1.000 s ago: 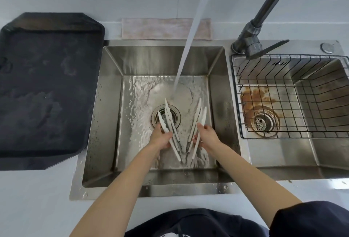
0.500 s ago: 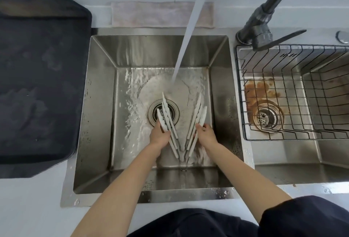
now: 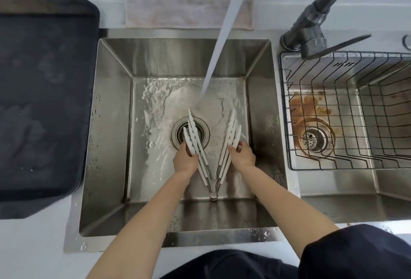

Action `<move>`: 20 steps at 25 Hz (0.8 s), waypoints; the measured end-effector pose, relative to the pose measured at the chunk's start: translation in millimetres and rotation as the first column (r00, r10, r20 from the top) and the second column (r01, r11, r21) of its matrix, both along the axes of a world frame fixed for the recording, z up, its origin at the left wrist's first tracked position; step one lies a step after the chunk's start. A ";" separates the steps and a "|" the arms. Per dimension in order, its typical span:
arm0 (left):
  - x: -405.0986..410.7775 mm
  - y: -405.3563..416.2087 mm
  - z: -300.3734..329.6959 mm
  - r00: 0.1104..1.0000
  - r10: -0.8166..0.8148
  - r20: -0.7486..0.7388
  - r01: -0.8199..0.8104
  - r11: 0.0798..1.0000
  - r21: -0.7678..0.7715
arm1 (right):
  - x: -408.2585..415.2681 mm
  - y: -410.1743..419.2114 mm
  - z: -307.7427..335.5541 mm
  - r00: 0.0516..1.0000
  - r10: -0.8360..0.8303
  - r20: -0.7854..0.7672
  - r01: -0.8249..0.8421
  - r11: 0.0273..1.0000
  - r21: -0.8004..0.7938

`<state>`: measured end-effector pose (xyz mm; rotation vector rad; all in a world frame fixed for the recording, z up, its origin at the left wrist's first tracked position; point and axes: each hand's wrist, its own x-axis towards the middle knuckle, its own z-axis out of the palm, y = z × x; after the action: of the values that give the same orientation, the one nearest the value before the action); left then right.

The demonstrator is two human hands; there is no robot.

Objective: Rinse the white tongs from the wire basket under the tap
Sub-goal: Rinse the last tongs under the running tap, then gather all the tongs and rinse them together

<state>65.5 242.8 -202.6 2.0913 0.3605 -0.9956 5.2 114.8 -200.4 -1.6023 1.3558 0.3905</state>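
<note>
White tongs [image 3: 231, 136] with scalloped tips are spread in a V low in the left sink basin [image 3: 115, 123], hinge end toward me. My left hand [image 3: 184, 160] grips the left arm of the tongs and my right hand [image 3: 242, 156] grips the right arm. A stream of water [image 3: 222, 33] from the dark tap [image 3: 315, 20] lands on the basin floor just beyond the tong tips, above the drain [image 3: 201, 127]. The black wire basket [image 3: 347, 111] sits in the right basin and holds nothing I can see.
A dark mat or tray [image 3: 42, 91] covers the counter on the left. A pale cloth [image 3: 178, 11] lies behind the left basin. The right basin has a brown stain and its own drain [image 3: 313, 138]. The tap lever [image 3: 340, 45] juts over the basket.
My hands and the tongs have stayed in about the same place over the drain; the view shifted slightly. Water keeps running.
</note>
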 end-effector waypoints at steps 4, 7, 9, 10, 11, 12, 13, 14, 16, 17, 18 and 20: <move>0.3 1.4 -6.6 0.982 0.178 -0.056 -0.179 0.984 -0.013 | -4.4 -0.9 -3.5 0.998 -0.059 0.017 0.059 0.998 -0.002; -0.8 2.6 -11.0 0.971 0.223 -0.087 -0.223 0.975 0.017 | -6.0 -1.0 -6.8 0.999 -0.035 0.000 0.035 0.999 -0.022; 2.1 2.9 -12.8 0.979 0.192 -0.071 -0.190 0.981 0.032 | -2.6 -1.6 -8.5 1.000 0.028 -0.013 -0.028 0.998 -0.049; 3.8 2.6 -12.8 0.984 0.169 -0.057 -0.167 0.985 0.033 | -0.3 -2.1 -9.4 0.998 0.051 -0.024 -0.052 0.997 -0.059; 5.1 2.3 -12.8 0.989 0.139 -0.040 -0.138 0.990 0.033 | 2.4 -1.7 -10.1 0.997 0.064 -0.030 -0.066 0.996 -0.062; 5.8 1.1 -12.5 0.996 0.090 -0.018 -0.090 0.995 0.039 | 5.2 -0.5 -10.1 0.996 0.079 -0.034 -0.081 0.995 -0.062; 6.5 -1.3 -11.9 1.000 0.016 0.011 -0.017 0.998 0.059 | 8.6 0.7 -9.8 0.993 0.107 -0.041 -0.110 0.992 -0.068; 7.7 -4.3 -12.0 0.997 -0.071 0.035 0.068 0.993 0.096 | 12.6 1.9 -10.0 0.986 0.154 -0.061 -0.158 0.984 -0.076; 9.6 -10.3 -13.8 0.978 -0.203 0.043 0.191 0.963 0.188 | 18.4 5.0 -9.7 0.949 0.280 -0.146 -0.296 0.949 -0.109; 9.5 -13.3 -15.3 0.972 -0.234 0.035 0.220 0.950 0.223 | 19.9 6.3 -9.6 0.927 0.331 -0.179 -0.355 0.926 -0.127; 8.9 -16.2 -15.9 0.966 -0.257 0.031 0.241 0.937 0.252 | 21.0 7.0 -9.4 0.913 0.359 -0.194 -0.388 0.911 -0.138; 7.5 -20.8 -15.9 0.955 -0.293 0.037 0.269 0.916 0.297 | 22.9 7.7 -8.8 0.910 0.368 -0.192 -0.397 0.907 -0.142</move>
<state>73.0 222.1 -218.5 2.4944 0.1721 -1.0705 28.1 122.5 -209.3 -2.0332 1.2144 0.6632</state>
